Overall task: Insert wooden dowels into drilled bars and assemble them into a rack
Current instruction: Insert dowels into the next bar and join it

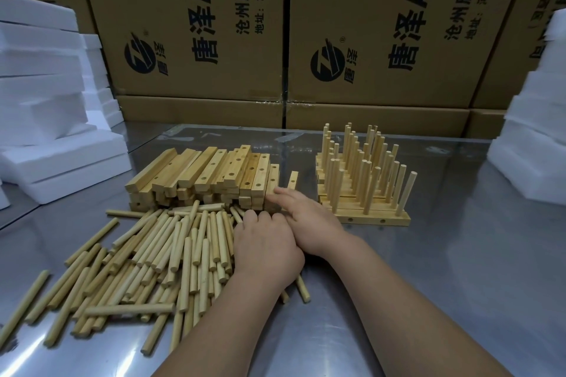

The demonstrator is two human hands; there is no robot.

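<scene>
Wooden dowels (159, 254) lie heaped at lower left; the left hand (266, 249) curls over them, whether gripping any I cannot tell. The right hand (306, 214), fingers straight, touches the drilled bars (208, 177) stacked at centre, beside dowelled racks (364, 187).

Loose pale wooden dowels (159, 257) lie scattered before a stack of drilled bars (211, 177), with finished bars holding upright dowels (361, 180) to the right.

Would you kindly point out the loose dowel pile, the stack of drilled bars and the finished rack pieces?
loose dowel pile (159, 242): head view, a dowel mid-pile.
stack of drilled bars (211, 173): head view, top face of a bar.
finished rack pieces (367, 219): head view, front bar's side face.
</scene>
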